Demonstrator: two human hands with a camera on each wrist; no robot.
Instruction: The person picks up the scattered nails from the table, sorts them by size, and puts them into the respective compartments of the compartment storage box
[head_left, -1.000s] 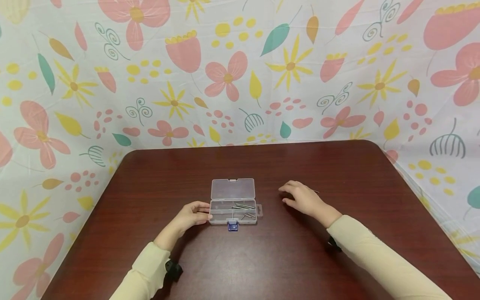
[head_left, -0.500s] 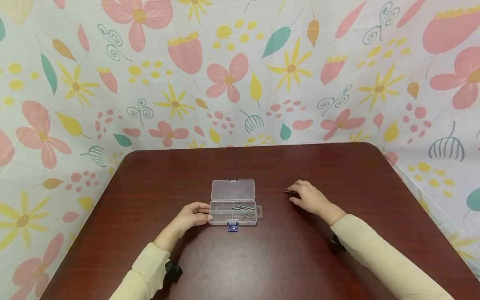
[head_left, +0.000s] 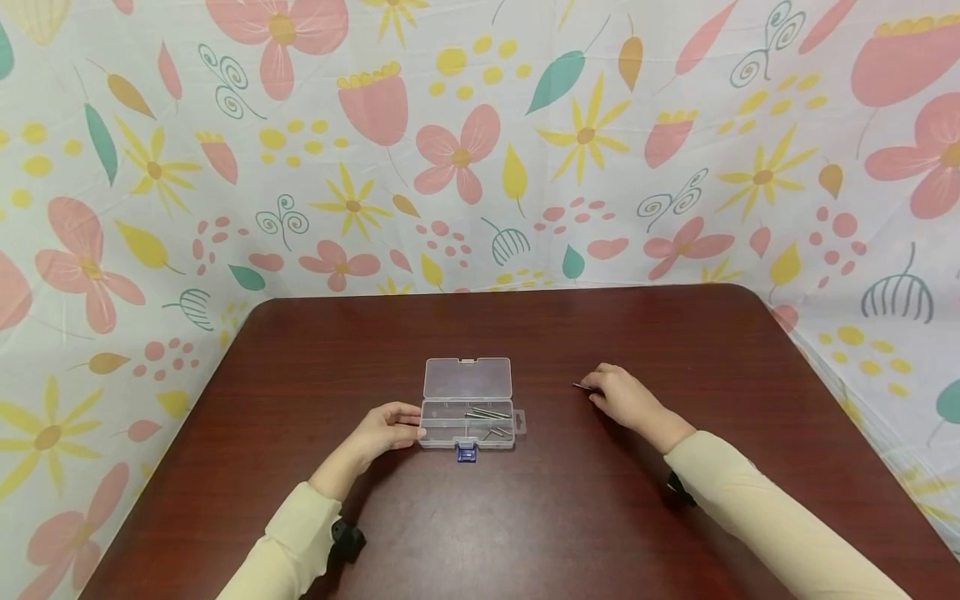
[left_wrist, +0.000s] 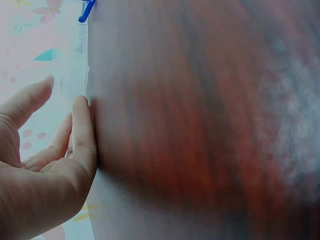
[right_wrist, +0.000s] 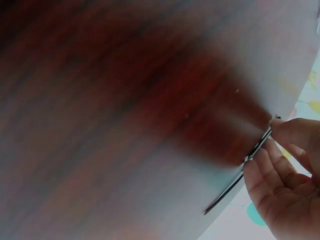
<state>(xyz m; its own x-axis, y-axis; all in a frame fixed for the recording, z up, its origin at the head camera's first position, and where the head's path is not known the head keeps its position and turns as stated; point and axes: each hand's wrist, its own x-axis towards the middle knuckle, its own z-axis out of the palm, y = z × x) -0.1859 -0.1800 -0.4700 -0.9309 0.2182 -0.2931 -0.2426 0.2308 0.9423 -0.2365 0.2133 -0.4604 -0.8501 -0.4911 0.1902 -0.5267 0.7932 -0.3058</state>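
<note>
A clear plastic box [head_left: 442, 435] lies with its lid folded back and its blue latch [head_left: 467, 454] hanging at the front. Inside are long metal nails [head_left: 489, 413] in the rear compartment and shorter metal pieces [head_left: 498, 432] in the front right one. My left hand [head_left: 382, 435] rests at the box's left end, fingers fairly straight and touching it; in the left wrist view a fingertip meets the box's edge. To the right of the box, my right hand [head_left: 626, 398] pinches thin nails [right_wrist: 227, 192] between thumb and fingers, low over the table. Whether it is one or two is hard to tell.
The dark wooden table [head_left: 525, 517] runs back to a flower-print cloth [head_left: 480, 167] hanging behind it. A small hanging tab [head_left: 521, 422] sticks out from the box's right side. A black wrist camera [head_left: 347, 542] sits under my left sleeve.
My right hand has shifted slightly right and its fingers have come together on the nails, which now jut out left of the fingertips. My left hand and the box have stayed put.
</note>
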